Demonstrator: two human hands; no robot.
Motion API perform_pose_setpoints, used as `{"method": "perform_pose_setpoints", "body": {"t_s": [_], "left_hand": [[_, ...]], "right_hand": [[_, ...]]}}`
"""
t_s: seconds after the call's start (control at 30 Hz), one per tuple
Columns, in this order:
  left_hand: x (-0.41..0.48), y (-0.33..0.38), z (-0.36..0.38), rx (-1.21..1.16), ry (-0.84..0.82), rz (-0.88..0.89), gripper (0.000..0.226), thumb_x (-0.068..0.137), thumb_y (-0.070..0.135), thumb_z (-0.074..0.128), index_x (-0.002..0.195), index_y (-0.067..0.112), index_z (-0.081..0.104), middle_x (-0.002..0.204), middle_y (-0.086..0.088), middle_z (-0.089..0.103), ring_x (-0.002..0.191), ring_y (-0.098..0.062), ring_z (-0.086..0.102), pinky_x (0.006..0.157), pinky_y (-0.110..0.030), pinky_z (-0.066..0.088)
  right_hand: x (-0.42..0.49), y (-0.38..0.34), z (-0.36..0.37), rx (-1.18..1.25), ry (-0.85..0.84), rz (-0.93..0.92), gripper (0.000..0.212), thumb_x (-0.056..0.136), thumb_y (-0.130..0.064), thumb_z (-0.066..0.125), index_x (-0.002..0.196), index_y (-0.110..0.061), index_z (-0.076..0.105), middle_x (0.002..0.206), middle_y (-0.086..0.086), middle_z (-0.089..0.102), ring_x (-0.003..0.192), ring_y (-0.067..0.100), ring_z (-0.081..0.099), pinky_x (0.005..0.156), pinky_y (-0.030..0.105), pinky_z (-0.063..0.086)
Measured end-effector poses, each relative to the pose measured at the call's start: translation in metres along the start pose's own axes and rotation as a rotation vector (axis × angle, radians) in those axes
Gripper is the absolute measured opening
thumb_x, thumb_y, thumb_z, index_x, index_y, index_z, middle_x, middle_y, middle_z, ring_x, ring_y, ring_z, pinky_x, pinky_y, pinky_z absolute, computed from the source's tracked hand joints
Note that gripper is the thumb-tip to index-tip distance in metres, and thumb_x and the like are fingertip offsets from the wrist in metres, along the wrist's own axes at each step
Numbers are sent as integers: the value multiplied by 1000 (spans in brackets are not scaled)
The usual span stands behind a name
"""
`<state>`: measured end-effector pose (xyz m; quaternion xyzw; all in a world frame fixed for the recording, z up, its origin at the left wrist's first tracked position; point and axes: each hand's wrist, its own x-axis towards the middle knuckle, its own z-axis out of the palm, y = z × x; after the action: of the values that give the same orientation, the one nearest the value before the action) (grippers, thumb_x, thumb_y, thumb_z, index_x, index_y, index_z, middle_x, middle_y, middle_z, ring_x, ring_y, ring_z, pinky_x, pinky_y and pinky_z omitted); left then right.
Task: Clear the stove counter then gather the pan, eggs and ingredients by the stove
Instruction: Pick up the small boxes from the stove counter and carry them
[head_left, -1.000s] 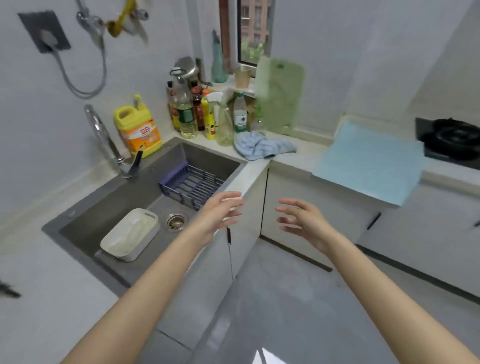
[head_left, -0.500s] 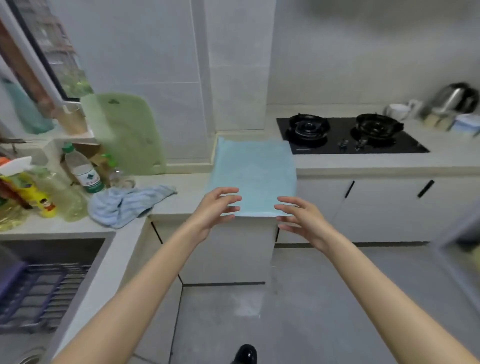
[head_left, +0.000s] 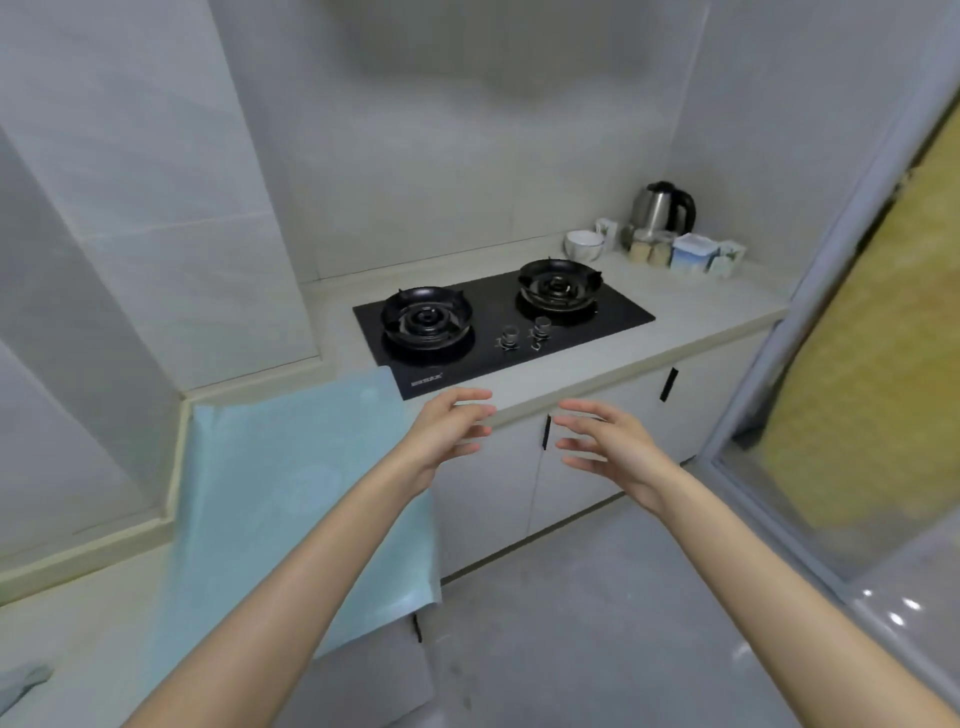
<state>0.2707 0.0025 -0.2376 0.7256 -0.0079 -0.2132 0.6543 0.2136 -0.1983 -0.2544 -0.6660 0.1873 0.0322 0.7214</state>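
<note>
Just in front of the counter (head_left: 691, 306), the left hand (head_left: 447, 431) and right hand (head_left: 605, 441) hover empty, fingers spread loosely. Beyond them sits the black stove (head_left: 498, 322); a kettle (head_left: 662, 208), bowl (head_left: 584, 245) and containers (head_left: 693, 252) cluster at the counter's far right, and a blue mat (head_left: 291, 478) drapes its left.

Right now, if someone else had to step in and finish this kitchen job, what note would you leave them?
Left hand and right hand: both open and empty, in the air before the counter edge.
Stove: both burners bare.
Right of it, at the back of the counter: white bowl, kettle, jars, lidded box.
Left of it: a blue mat hangs over the counter edge.
Done: nothing that shows.
Left: clear the counter, then fetch the pan, eggs and ingredients; none are in view.
</note>
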Motion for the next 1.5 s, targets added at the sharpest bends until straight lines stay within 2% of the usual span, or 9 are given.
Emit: {"method": "perform_pose_setpoints", "body": {"t_s": [0.4,0.53,0.73,0.9,0.97,1.17,1.27,1.37,1.5], "left_hand": [[234,77,193,5,-71,29,24,92,18,59,116,22,61,116,1,65,99,-14,66,83,-29,55],[304,108,258,4,-68,18,25,94,15,54,118,21,60,115,1,65,99,-15,65,86,-30,55],[400,142,329,43,-99,18,27,94,18,55,121,22,58,114,3,65,100,-13,64,84,-26,54],[485,154,374,105,-130,55,28,93,17,54,121,21,57,111,-2,62,106,-18,60,87,-29,52],[529,158,395,125,-140,61,33,93,16,54,125,21,55,109,0,61,105,-17,58,90,-31,51],[660,185,459,256,-157,61,53,89,21,62,138,23,43,131,-5,49,109,-16,52,92,-30,47],[716,195,485,353,-169,90,65,87,24,66,143,24,34,139,-4,42,125,-19,44,98,-29,40],[759,201,509,415,-170,127,70,84,19,68,144,20,33,129,6,41,129,-15,38,96,-24,35],[816,195,539,567,-157,136,98,59,49,68,147,24,31,143,6,42,134,-18,38,107,-36,36]], "right_hand": [[190,-64,-224,-25,107,-26,23,91,-16,61,114,-18,63,109,4,62,90,18,65,80,32,58],[249,-95,-302,-41,144,-13,25,91,-17,62,116,-18,63,117,8,63,95,20,65,73,26,58],[329,-129,-385,-52,200,-22,24,93,-17,59,117,-18,61,117,5,63,95,21,64,78,30,57],[400,-143,-436,-122,258,-67,20,95,-18,57,114,-18,62,114,8,62,90,19,63,73,27,59],[438,-150,-459,-139,279,-67,20,95,-16,56,114,-18,62,113,8,63,88,20,63,73,28,58],[544,-183,-528,-250,327,-38,21,94,-7,53,110,-19,59,111,5,60,85,19,59,78,35,55],[590,-197,-563,-362,347,-64,23,93,-9,54,112,-21,58,116,3,58,88,18,58,78,34,54],[633,-206,-591,-514,335,-99,25,92,-11,55,112,-26,56,119,1,56,93,19,58,74,27,49],[693,-212,-621,-738,290,-88,38,89,-9,57,125,-22,55,120,-1,52,94,17,55,76,22,39]]}}
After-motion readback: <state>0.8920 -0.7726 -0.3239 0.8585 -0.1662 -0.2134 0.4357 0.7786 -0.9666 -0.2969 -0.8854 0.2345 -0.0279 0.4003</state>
